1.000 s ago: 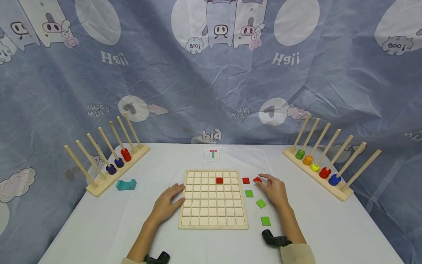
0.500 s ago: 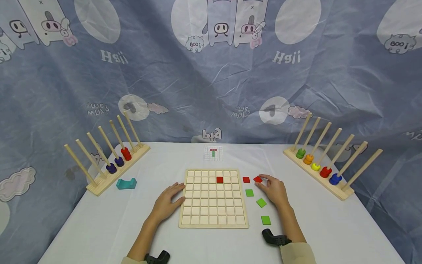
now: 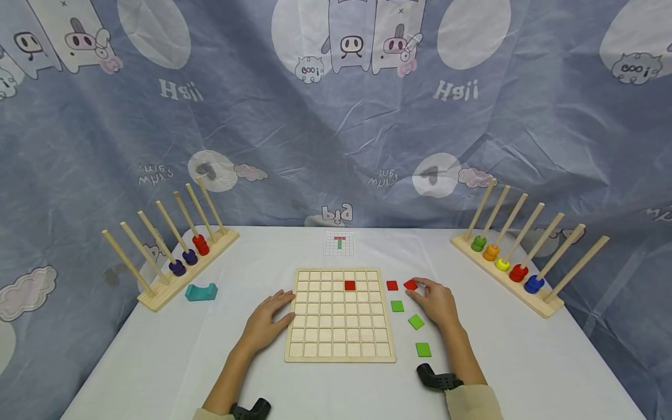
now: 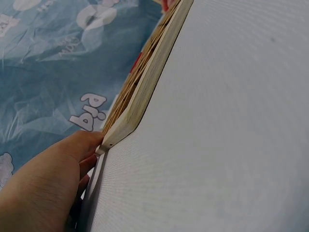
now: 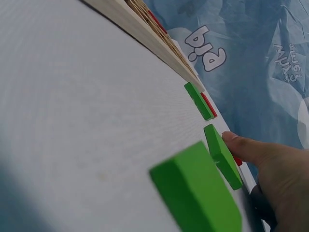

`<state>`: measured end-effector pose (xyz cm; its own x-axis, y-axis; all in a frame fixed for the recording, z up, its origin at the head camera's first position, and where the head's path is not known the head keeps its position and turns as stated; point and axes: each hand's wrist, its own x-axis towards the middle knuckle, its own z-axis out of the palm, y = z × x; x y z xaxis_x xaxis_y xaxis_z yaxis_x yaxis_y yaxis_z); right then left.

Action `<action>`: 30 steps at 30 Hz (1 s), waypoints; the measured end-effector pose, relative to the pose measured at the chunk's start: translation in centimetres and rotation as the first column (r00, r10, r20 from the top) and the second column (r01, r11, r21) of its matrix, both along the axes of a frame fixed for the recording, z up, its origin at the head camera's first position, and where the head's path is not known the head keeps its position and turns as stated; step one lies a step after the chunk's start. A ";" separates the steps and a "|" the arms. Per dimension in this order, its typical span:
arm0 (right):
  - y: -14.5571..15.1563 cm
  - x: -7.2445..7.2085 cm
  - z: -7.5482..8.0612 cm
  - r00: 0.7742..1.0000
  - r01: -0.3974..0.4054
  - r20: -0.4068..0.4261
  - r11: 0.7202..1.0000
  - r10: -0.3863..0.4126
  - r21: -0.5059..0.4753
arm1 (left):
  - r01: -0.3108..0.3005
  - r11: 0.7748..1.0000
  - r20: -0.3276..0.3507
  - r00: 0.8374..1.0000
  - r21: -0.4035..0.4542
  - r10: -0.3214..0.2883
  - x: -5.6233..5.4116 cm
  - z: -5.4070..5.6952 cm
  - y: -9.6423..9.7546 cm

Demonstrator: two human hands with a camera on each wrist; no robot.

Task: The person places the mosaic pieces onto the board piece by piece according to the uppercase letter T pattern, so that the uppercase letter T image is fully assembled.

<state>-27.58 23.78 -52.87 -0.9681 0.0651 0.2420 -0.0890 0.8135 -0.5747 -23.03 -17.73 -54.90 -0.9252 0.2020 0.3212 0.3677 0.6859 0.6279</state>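
A square wooden grid board (image 3: 340,335) lies on the white table, with one red tile (image 3: 350,285) in a cell of its second row. Against the board's left edge rests my left hand (image 3: 265,324), fingers extended; the left wrist view shows the fingers touching the board's corner (image 4: 126,121). To the right of the board, my right hand (image 3: 437,302) pinches a turned red tile (image 3: 410,284) between thumb and index finger, at table level. Another red tile (image 3: 392,285) lies just left of it. In the right wrist view, a green tile (image 5: 223,157) mostly hides the pinched tile.
Green tiles lie right of the board: an upper (image 3: 397,306), a tilted (image 3: 416,322) and a lower one (image 3: 423,350). A pattern card (image 3: 339,244) lies behind the board. Peg racks stand at left (image 3: 184,279) and right (image 3: 509,275). A teal block (image 3: 202,292) sits left.
Both hands and all the tiles keep their places; the head view has shifted only very slightly.
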 end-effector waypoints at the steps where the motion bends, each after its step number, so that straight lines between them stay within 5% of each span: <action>1: 0.0 0.0 0.0 1.000 0.000 0.000 1.000 0.000 -0.001 | 0.000 1.000 -0.002 1.000 -0.001 0.000 0.0 0.0 0.0; 30: 0.5 0.2 -0.1 0.995 -0.099 -0.038 0.993 0.096 -0.070 | -0.018 1.000 0.032 0.999 -0.004 0.018 0.1 0.1 0.1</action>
